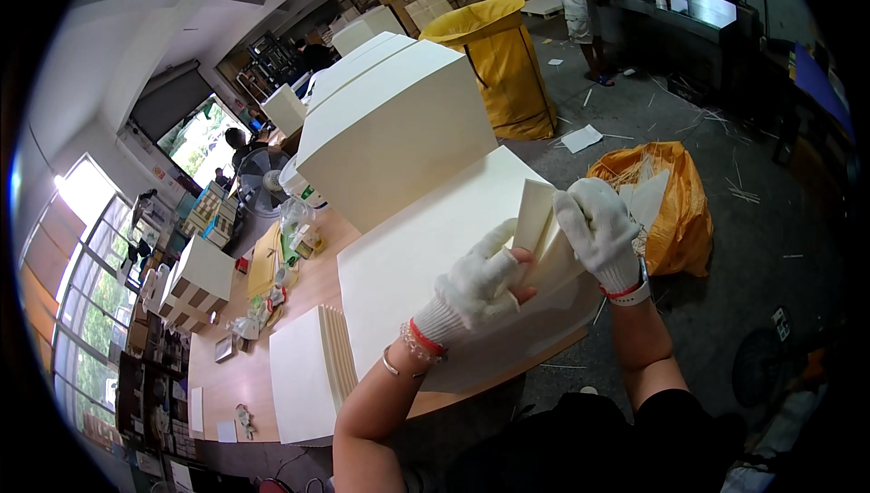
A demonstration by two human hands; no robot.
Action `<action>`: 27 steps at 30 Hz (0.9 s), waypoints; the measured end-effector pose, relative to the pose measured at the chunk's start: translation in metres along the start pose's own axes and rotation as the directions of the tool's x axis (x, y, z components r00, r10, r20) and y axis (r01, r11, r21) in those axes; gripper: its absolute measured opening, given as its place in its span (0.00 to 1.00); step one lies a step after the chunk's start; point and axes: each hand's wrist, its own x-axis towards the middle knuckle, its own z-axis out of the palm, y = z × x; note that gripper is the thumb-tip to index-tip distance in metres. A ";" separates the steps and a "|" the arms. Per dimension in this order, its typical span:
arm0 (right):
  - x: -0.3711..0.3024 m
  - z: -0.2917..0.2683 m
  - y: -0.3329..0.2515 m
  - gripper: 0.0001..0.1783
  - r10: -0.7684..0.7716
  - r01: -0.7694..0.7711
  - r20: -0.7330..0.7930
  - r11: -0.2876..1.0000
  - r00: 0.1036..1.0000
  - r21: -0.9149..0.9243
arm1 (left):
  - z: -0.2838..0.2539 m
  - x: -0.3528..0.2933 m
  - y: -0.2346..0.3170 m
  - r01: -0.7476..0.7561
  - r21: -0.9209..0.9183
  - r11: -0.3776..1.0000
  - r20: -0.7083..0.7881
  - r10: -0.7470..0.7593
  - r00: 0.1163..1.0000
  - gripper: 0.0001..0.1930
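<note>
Gloved and working at a wooden table (317, 239), I am holding a folded white card (533, 210) directly between my two hands, over the near right part of a broad white sheet (408, 221). The card is standing on a slant, its long axis running from a narrow far end down toward my body, so that its two long sides are facing one hand each. Neither hand is lying clearly nearer: my left hand (476, 280) is meeting the card low on its left side, my right hand (598, 226) higher on its right.

My left hand is coming in from the lower left, palm turned inward, thumb and finger partly closed, bare tips showing past the white glove and taking hold of the card's lower left edge. My right hand is reaching up from below, wrist nearly straight, back toward the camera, fingers bending in at the card's right side; their tips are hidden, and I cannot tell how tightly they are closing.

Beyond the card, a tall stack of white board (399, 130) is rising from the table, while an orange bag (691, 226) of offcuts is standing on the floor past my right hand.
</note>
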 end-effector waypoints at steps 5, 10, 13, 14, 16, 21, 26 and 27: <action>-0.001 0.002 0.001 0.03 0.023 -0.023 -0.015 1.000 1.000 0.014 | 0.004 -0.003 -0.002 0.008 0.012 1.000 -0.055 -0.007 0.998 0.22; 0.001 -0.001 -0.006 0.05 0.236 -0.241 0.057 0.964 0.970 0.113 | 0.003 -0.004 -0.007 -0.033 0.059 0.998 0.003 0.033 0.999 0.24; -0.001 0.003 0.000 0.05 0.072 -0.071 -0.022 0.996 0.997 0.062 | 0.002 0.002 -0.013 -0.130 -0.047 0.990 0.020 0.131 0.991 0.24; -0.001 0.002 0.000 0.05 0.052 -0.051 -0.024 0.998 0.998 0.039 | 0.002 0.002 -0.010 -0.089 -0.030 0.996 -0.001 0.089 0.996 0.24; -0.002 0.002 0.001 0.05 0.011 -0.011 -0.027 1.000 1.000 -0.001 | 0.004 -0.001 -0.002 -0.001 0.005 1.000 -0.046 0.001 0.999 0.25; -0.002 -0.001 -0.001 0.07 0.125 -0.125 0.002 0.988 0.992 0.087 | 0.006 -0.005 -0.008 0.041 -0.025 0.999 -0.051 -0.043 0.998 0.24; -0.001 0.000 -0.006 0.07 0.246 -0.250 0.042 0.957 0.968 0.145 | 0.002 -0.002 -0.007 -0.073 0.056 0.996 -0.023 0.075 0.997 0.23; -0.001 0.001 -0.005 0.07 0.233 -0.235 0.032 0.961 0.972 0.145 | 0.002 -0.001 -0.013 -0.100 0.000 0.995 -0.003 0.100 0.995 0.23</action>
